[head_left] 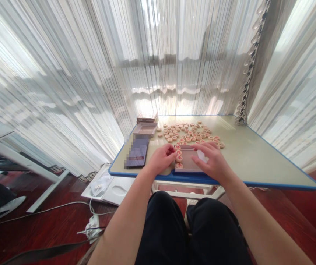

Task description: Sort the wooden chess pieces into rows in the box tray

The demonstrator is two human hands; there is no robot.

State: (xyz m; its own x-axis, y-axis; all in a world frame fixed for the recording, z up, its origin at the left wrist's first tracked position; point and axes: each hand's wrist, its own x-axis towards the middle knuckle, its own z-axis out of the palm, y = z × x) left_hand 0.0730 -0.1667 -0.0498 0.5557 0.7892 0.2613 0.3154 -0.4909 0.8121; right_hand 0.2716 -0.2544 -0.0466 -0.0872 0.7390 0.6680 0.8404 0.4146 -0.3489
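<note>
At the lower left of the frame we see an open white cardboard box (113, 194) on the floor, with a crinkled clear plastic bag (101, 184) in its left part. Left of centre, a dark, glassy, rectangular phone (139, 154) lies on the cream tabletop with blue edging (263, 158); just above it sits a shallow, pale, rectangular tray (146, 129), its flat bottom showing. At centre, the left hand (163, 157) has its fingers curled beside a column of round wooden discs with red characters (179, 158); we cannot tell whether it grips one. These discs line the left side of a shallow, pinkish-grey, straight-walled tray (186, 159), whose smooth floor shows beside them. Above, smooth, pale wooden discs (188, 139) lie scattered, some marked in red. Right of centre, the right hand (213, 159) is open, thumb and fingers spread over the straight-walled tray's right side.
</note>
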